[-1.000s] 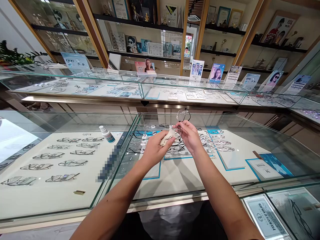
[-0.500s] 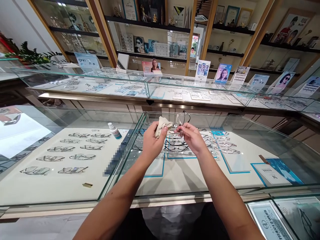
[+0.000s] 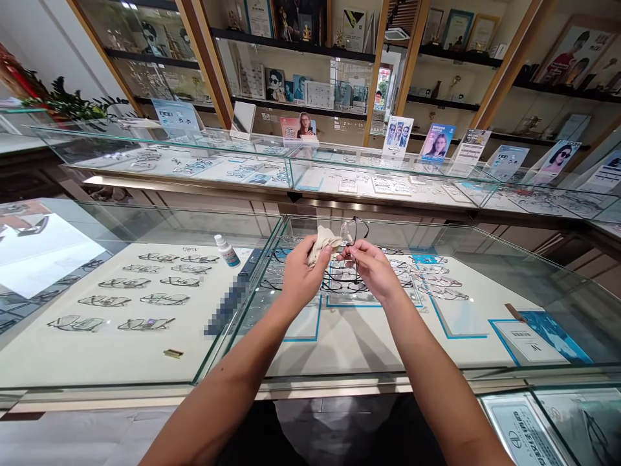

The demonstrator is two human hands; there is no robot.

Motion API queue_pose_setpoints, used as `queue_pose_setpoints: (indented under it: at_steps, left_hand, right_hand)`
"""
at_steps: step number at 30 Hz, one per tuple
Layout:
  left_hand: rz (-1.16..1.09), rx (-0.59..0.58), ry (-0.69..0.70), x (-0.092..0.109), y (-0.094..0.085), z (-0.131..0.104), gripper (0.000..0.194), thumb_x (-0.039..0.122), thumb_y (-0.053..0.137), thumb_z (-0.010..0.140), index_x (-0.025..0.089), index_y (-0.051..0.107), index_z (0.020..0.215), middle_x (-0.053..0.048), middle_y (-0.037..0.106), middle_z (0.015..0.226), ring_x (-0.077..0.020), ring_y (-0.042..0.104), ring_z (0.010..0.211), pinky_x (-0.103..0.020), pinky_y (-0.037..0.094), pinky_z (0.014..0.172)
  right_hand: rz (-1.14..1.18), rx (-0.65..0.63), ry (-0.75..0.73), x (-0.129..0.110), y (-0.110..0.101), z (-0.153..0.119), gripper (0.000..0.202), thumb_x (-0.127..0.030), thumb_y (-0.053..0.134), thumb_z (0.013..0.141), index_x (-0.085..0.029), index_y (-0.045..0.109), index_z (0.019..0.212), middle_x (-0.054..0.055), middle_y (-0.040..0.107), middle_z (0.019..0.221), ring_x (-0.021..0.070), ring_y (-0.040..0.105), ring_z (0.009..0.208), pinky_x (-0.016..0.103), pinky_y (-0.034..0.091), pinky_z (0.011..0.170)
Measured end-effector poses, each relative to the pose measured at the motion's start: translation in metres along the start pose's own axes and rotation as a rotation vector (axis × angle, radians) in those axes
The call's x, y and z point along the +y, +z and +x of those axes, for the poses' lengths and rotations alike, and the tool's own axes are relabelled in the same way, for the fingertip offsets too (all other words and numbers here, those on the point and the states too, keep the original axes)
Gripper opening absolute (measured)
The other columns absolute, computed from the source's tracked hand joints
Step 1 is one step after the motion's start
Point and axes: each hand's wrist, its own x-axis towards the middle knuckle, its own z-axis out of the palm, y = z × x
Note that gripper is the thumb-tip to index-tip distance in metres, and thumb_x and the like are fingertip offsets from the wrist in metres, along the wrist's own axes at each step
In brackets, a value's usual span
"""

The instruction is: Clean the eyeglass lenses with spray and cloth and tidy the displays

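Above the glass display case, my left hand is closed on a crumpled beige cloth. My right hand pinches a pair of dark-framed glasses, whose frame stands up above the fingers. The cloth is close to the glasses, between the two hands; whether they touch is hard to tell. A small white bottle with a blue label stands on the glass to the left of my left hand.
Rows of glasses lie in the case at left, more under my hands. A second glass counter with upright cards runs across behind. A printed card lies at right; a small gold piece at front left.
The view has shifted slightly. The cloth and my left hand have come slightly nearer the glasses, and both hands keep their holds.
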Motion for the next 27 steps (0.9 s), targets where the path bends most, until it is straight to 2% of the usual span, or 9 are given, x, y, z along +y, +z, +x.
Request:
queue_pose_setpoints:
  at_steps: [5,9,13,16,18,20,23,25,27]
  left_hand:
    - [-0.205,0.031,-0.149,-0.007,0.002,0.005,0.031,0.051,0.061,0.100,0.021,0.065,0.111,-0.003,0.069,0.096,-0.0177,0.062,0.084,-0.028,0.049,0.076]
    - [-0.439,0.005,-0.283,-0.017,0.005,0.013,0.037,0.056,0.062,0.097,0.023,0.058,0.115,-0.005,0.072,0.106,-0.0190,0.068,0.091,-0.030,0.056,0.081]
    - [-0.485,0.006,-0.354,-0.029,0.005,0.016,0.039,0.059,0.058,0.098,0.024,0.058,0.114,-0.005,0.072,0.106,-0.0189,0.070,0.092,-0.030,0.058,0.079]
    - [-0.425,-0.010,-0.336,-0.030,0.003,0.015,0.042,0.064,0.051,0.101,0.023,0.062,0.105,-0.005,0.071,0.094,-0.0181,0.066,0.081,-0.028,0.053,0.068]
    - [-0.348,-0.054,-0.302,-0.025,0.000,0.014,0.042,0.062,0.055,0.100,0.022,0.067,0.100,-0.003,0.068,0.084,-0.0168,0.061,0.072,-0.027,0.049,0.062]
    - [-0.222,-0.069,-0.215,-0.017,-0.002,0.012,0.038,0.057,0.060,0.099,0.021,0.071,0.095,-0.003,0.068,0.083,-0.0168,0.059,0.072,-0.028,0.048,0.064]
    - [-0.053,-0.044,-0.045,-0.007,-0.003,0.009,0.033,0.049,0.061,0.101,0.020,0.073,0.091,-0.006,0.071,0.093,-0.0191,0.062,0.085,-0.031,0.050,0.077]
    - [-0.013,-0.056,0.010,-0.004,-0.002,0.008,0.031,0.045,0.060,0.102,0.020,0.074,0.090,-0.006,0.071,0.094,-0.0193,0.063,0.088,-0.032,0.049,0.079]
    - [-0.013,-0.062,0.017,-0.004,-0.002,0.007,0.030,0.044,0.060,0.103,0.020,0.075,0.091,-0.005,0.069,0.090,-0.0184,0.061,0.083,-0.031,0.048,0.075]
  right_hand:
    - [-0.006,-0.001,0.002,-0.001,0.000,-0.001,0.037,-0.049,0.093,0.073,-0.023,0.068,0.080,0.001,0.075,0.089,0.0193,0.072,0.088,0.029,0.049,0.076]
    - [0.003,-0.010,-0.011,-0.003,0.000,-0.002,0.035,-0.047,0.093,0.074,-0.023,0.067,0.079,0.001,0.075,0.090,0.0193,0.072,0.091,0.029,0.049,0.076]
    - [0.010,-0.014,-0.029,-0.004,0.000,-0.002,0.034,-0.047,0.092,0.074,-0.024,0.067,0.078,0.001,0.074,0.088,0.0198,0.072,0.090,0.030,0.050,0.077]
    - [0.001,-0.016,-0.028,-0.004,0.000,-0.002,0.035,-0.047,0.092,0.074,-0.024,0.066,0.079,0.001,0.074,0.089,0.0206,0.072,0.091,0.031,0.050,0.077]
    - [-0.006,-0.024,-0.029,-0.004,0.000,-0.003,0.035,-0.047,0.091,0.076,-0.024,0.066,0.080,0.002,0.075,0.090,0.0209,0.073,0.091,0.031,0.050,0.076]
    - [-0.003,-0.031,-0.042,-0.005,0.001,-0.004,0.033,-0.047,0.091,0.077,-0.024,0.067,0.080,0.001,0.075,0.090,0.0211,0.072,0.091,0.031,0.050,0.076]
    - [0.016,-0.052,-0.080,-0.008,0.003,-0.006,0.031,-0.046,0.090,0.079,-0.025,0.068,0.082,0.002,0.078,0.096,0.0212,0.072,0.089,0.031,0.050,0.075]
    - [0.015,-0.080,-0.099,-0.009,0.004,-0.007,0.029,-0.046,0.088,0.082,-0.025,0.069,0.083,0.004,0.079,0.108,0.0208,0.072,0.090,0.031,0.050,0.075]
    - [0.002,-0.103,-0.103,-0.009,0.004,-0.008,0.028,-0.046,0.086,0.085,-0.024,0.068,0.082,0.005,0.079,0.120,0.0203,0.072,0.091,0.032,0.050,0.076]
